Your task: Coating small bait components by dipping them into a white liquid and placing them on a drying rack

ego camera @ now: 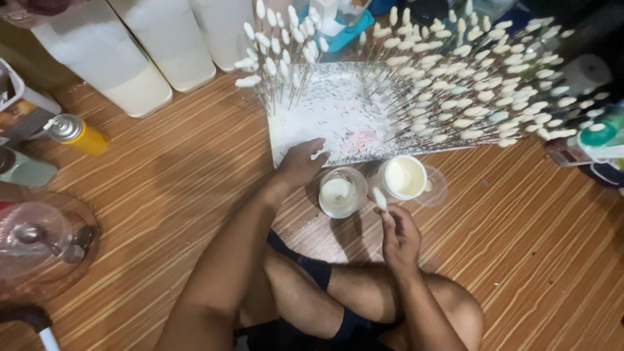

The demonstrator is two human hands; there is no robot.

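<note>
The right hand (400, 237) was closed in a pinch on a thin stick with a white oval tip (379, 198), holding it upright so the coated end stood clear of the fingers, just in front of the open tub of white cream (403, 177). That tub serves as the landmark here. The left hand (300, 162) lay loosely curled, gripping nothing, with its fingertips on the near edge of the white foam board (328, 127) just left of the tub, seemingly pressing it down so the board would not shift.

Just left of the tub, between the two hands, stood a clear cup of white liquid (340, 192), both vessels within easy reach of the stick. A clear lid (437, 187) lay touching the tub's right side, set off where it would not be in the way.

Behind the tub, the board was speckled with holes and carried many white-tipped sticks (481, 91) planted at a slant, tips apart, likely so they could dry without touching. Far left of the tub lay a yellow spray can (78, 133) on the striped wooden floor (162, 175). Well behind and to the left stood large white containers (130, 58).
</note>
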